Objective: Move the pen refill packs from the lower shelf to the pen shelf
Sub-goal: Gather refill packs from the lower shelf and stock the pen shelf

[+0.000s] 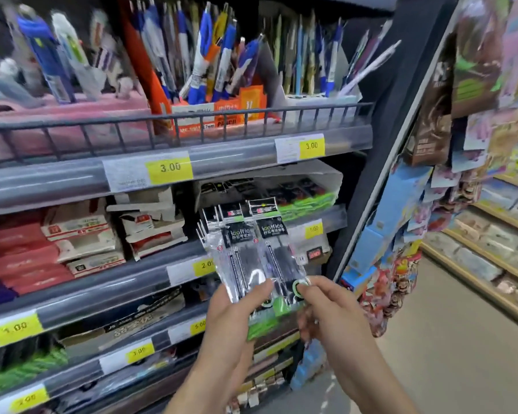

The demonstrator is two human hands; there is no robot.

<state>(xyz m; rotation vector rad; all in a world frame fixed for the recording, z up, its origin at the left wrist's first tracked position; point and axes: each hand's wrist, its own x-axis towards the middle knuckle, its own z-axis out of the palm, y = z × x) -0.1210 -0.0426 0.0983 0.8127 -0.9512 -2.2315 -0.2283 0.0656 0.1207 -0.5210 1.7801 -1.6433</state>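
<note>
Pen refill packs (pixel 251 249), a small fanned bunch in clear sleeves with black headers, are held up in front of the shelving, level with the lower tiers and well below the pen shelf (pixel 177 127). The left hand (pixel 237 312) has its grip closed round the bottom of the bunch, thumb across the front. The right hand (pixel 326 306) pinches the lower right corner of the nearest pack. How many packs there are is hard to tell through the glare, perhaps three.

To do the lift well, square the fan into one stack first so none slides out. Carry it up over the wire rail (pixel 192 115) and aim for a gap beside the orange pen box (pixel 210 112), where the upright pens (pixel 210 55) leave room. Lower the packs with headers up, and let go only once they rest behind the rail.
</note>
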